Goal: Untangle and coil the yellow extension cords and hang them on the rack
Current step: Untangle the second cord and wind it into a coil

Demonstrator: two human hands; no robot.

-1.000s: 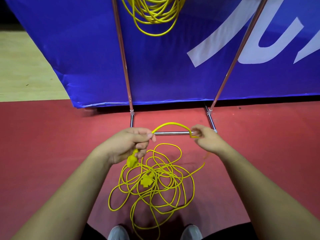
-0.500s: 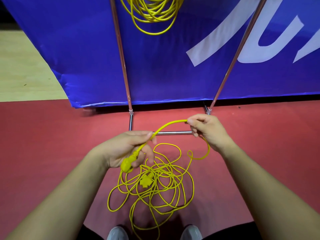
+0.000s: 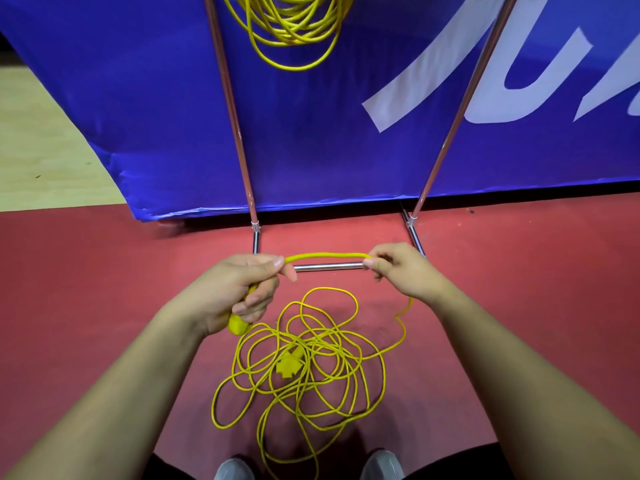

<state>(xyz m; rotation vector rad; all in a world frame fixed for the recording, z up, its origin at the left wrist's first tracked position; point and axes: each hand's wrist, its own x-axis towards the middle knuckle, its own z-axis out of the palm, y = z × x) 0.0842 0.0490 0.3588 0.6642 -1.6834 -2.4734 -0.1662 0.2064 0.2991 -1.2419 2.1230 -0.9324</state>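
Note:
A tangled yellow extension cord (image 3: 304,372) lies in loose loops on the red floor between my arms, with one yellow plug (image 3: 289,367) in the middle of the pile. My left hand (image 3: 239,292) grips the cord's other end, its yellow plug (image 3: 237,325) sticking out below my fingers. My right hand (image 3: 401,271) pinches the same cord a short way along, and the stretch between my hands runs nearly straight. A coiled yellow cord (image 3: 294,26) hangs on the metal rack (image 3: 232,109) at the top.
The rack's two slanted poles meet a chrome floor bar (image 3: 329,266) just beyond my hands. A blue banner (image 3: 346,133) stands behind the rack. Pale wooden flooring (image 3: 45,150) lies at the left. My shoes (image 3: 232,469) show at the bottom edge.
The cord between my hands has gone from an arched loop to a nearly straight stretch. My right hand has drawn more cord up from the pile.

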